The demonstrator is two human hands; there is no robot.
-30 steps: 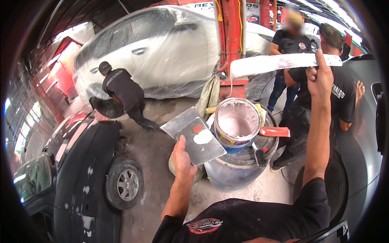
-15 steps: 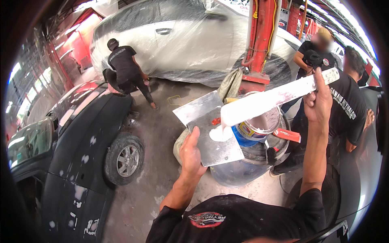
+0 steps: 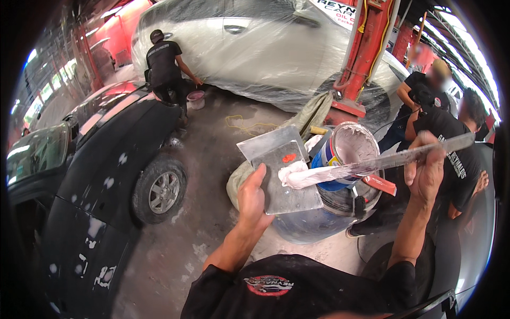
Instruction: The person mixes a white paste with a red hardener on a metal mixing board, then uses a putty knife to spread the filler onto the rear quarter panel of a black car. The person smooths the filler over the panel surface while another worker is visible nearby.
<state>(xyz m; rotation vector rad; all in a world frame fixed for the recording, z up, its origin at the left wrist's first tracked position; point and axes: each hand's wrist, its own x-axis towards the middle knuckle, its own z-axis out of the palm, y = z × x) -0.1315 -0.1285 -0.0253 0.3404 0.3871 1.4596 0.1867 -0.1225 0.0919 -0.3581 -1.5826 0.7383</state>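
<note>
My left hand [image 3: 251,199] is closed on the edge of a grey metal mixing plate [image 3: 297,199], its thumb on top. A paler flat sheet [image 3: 260,144] sticks out from behind the plate's far edge. On the plate lie a red dab of paste [image 3: 288,158] and a mound of whitish putty [image 3: 289,170]. My right hand [image 3: 426,169] grips a long flat stirring stick [image 3: 345,171], turned nearly edge-on. The stick's putty-coated end touches the mound. Behind it stands an open can [image 3: 355,130] with putty smeared inside.
The can stands on a blue drum [image 3: 308,227] beside a red box-like packet [image 3: 380,184]. At left is a dark car [image 3: 106,181] with sanded patches. A plastic-wrapped car [image 3: 255,58] and a red post [image 3: 366,58] stand behind. Several people work nearby; one [image 3: 166,64] has a bucket [image 3: 196,100].
My right hand has lowered and rolled the stick from broad face to edge, bringing its end down onto the plate's putty. The person by the wrapped car has shifted, and a bucket now shows.
</note>
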